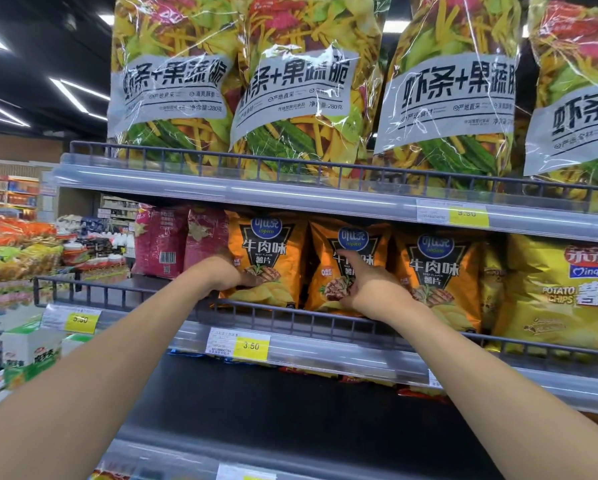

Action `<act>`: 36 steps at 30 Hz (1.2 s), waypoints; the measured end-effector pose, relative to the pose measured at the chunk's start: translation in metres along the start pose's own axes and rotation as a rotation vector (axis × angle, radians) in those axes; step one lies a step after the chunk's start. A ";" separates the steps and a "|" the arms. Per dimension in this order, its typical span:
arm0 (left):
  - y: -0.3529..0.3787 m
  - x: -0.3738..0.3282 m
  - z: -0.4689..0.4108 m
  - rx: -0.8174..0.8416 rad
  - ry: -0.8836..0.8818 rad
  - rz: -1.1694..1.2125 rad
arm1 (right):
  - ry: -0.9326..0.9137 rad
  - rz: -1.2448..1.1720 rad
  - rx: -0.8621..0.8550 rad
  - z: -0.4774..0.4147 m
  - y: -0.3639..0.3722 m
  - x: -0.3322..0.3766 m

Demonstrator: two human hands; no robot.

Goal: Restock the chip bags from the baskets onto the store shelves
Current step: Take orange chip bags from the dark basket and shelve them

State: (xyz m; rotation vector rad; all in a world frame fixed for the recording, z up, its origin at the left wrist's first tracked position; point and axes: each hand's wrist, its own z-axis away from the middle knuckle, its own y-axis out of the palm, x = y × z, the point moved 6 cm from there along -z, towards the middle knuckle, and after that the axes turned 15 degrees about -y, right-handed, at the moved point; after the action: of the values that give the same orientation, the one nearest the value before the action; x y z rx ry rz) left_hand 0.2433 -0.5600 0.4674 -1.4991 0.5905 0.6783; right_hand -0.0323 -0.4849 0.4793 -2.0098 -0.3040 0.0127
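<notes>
Supermarket snack aisle, tiered shelving under ceiling strip lights.

1. Left hand (225, 273): thumb lies across the lower left front of the left orange bag (271, 251). The other fingers are hidden behind the bag's edge, so the hand grips that corner.
2. Right hand (372, 289): index finger is straight, its tip touching the front of the middle orange bag (322, 268) below the blue logo. The remaining fingers are curled against the bag's lower front; whether they pinch it cannot be told.
3. Both forearms are bare and reach up over the wire rail (290, 315).
4. Right orange bag (436, 271): upright, touching the middle one, no hand on it.
5. All three orange bags stand in a row on the middle shelf (342, 351), behind the rail.
6. Red bags (162, 244): just left of the orange row.
7. Yellow bag (560, 289): right of the orange row, same shelf.
8. Price tag (251, 345): yellow and white, reads 3.50, on the shelf edge below the left orange bag.
9. Top shelf: large clear bags (173, 81) of mixed crisps, upright, with grey label bands.
10. Far left: heaped goods on a display table (17, 251), blurred.
</notes>
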 end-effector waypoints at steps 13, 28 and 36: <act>0.009 -0.007 -0.027 0.056 0.019 -0.064 | -0.012 0.018 -0.003 -0.004 0.005 -0.002; -0.016 0.002 0.048 -0.252 0.049 -0.184 | -0.095 -0.123 -0.035 0.042 -0.015 -0.004; 0.024 -0.001 0.124 -0.583 0.331 -0.288 | -0.136 -0.087 -0.077 0.116 -0.035 -0.009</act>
State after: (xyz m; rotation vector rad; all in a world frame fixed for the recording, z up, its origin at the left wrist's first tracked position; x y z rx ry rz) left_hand 0.2183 -0.4373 0.4519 -2.2192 0.4232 0.3902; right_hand -0.0650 -0.3699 0.4572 -2.0746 -0.4851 0.0841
